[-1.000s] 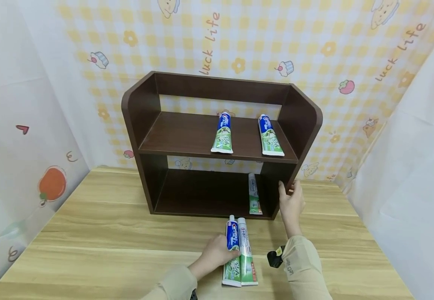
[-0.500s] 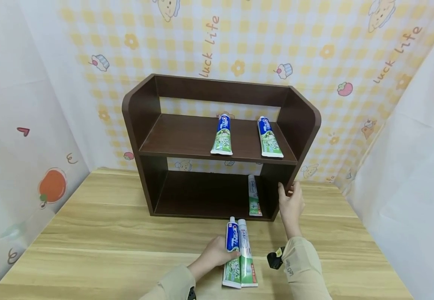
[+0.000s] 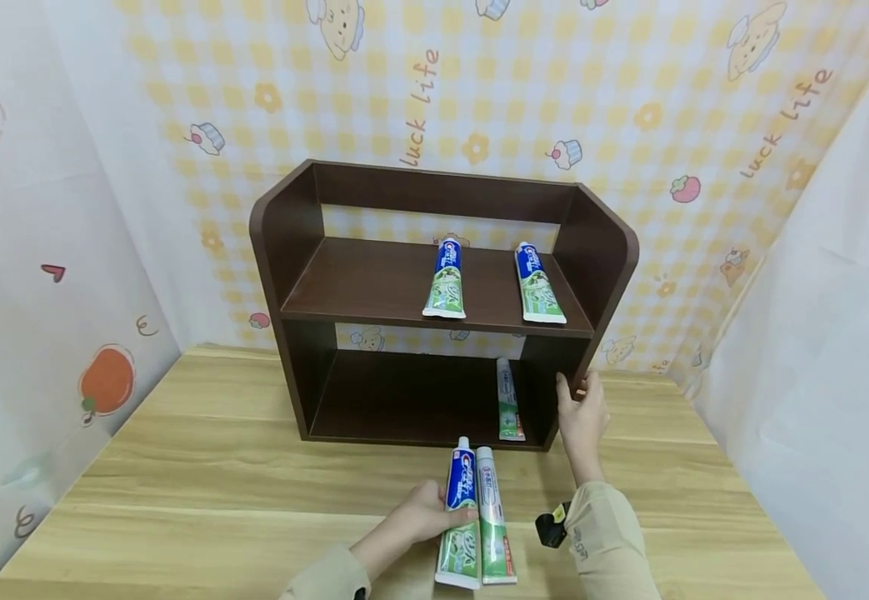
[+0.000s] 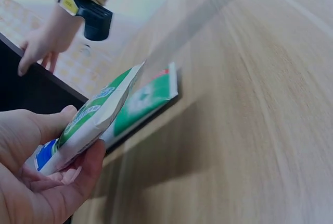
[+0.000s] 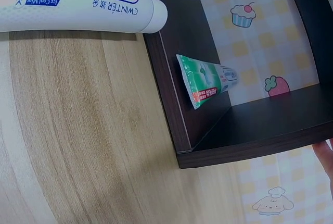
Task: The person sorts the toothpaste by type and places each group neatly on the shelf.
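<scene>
The sleeved left arm slants in, its left hand pinching with thumb above and fingers curled underneath, while the sleeved right arm reaches farther forward, the right hand gripping with its thumb set apart from its fingers.

Beige sleeves, right one lettered; black wrist camera, yellow label.

place: small staged booth, by its look | far: yellow-checked backdrop printed with "luck life", cupcakes and flowers | left: white hanging with fruit prints | right: white sheet, creased | between: wood-grain bench carrying a dark shelf unit | wider room: hidden from view
</scene>
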Motion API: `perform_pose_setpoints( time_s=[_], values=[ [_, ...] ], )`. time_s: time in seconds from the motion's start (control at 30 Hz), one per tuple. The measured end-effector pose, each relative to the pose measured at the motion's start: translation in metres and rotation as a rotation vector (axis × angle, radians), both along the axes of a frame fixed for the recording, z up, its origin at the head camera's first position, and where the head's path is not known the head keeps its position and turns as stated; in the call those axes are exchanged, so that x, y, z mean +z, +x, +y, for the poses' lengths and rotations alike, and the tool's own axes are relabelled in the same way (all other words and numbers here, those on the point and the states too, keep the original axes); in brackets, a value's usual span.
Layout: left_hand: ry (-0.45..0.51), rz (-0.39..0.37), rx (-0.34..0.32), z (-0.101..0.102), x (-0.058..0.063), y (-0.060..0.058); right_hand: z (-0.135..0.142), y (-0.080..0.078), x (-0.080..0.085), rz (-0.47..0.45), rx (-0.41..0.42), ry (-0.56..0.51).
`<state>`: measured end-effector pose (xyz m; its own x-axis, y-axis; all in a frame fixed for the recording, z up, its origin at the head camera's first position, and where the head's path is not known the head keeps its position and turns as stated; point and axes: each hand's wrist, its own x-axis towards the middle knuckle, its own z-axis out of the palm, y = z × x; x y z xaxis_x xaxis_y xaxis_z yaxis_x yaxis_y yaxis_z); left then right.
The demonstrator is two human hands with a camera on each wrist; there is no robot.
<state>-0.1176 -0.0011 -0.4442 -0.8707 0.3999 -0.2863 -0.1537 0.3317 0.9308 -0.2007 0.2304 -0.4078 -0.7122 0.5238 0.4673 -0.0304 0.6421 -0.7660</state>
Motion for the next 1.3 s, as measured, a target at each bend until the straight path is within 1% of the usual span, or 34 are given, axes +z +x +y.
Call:
perform_pose_setpoints(
  time_s=[0.17,0.4,0.7,1.1,1.3],
  values=[
    [0.033,0.005,-0.016,-0.007,0.007,0.000,0.001,0.000,0.000,0.010,-0.018,0.003],
    [0.000,0.027,-0.025,-0.015,0.015,0.001,0.001,0.001,-0.001,0.007,-0.009,0.002],
    [-0.004,0.035,-0.033,-0.026,0.021,0.001,0.001,0.002,-0.001,0.020,-0.017,0.001],
    [0.044,0.061,-0.071,-0.047,0.046,0.001,0.000,0.002,-0.001,0.032,-0.016,0.015],
    [0.060,0.114,-0.091,-0.060,0.058,-0.001,-0.001,0.002,0.000,0.022,-0.015,0.004]
  ],
)
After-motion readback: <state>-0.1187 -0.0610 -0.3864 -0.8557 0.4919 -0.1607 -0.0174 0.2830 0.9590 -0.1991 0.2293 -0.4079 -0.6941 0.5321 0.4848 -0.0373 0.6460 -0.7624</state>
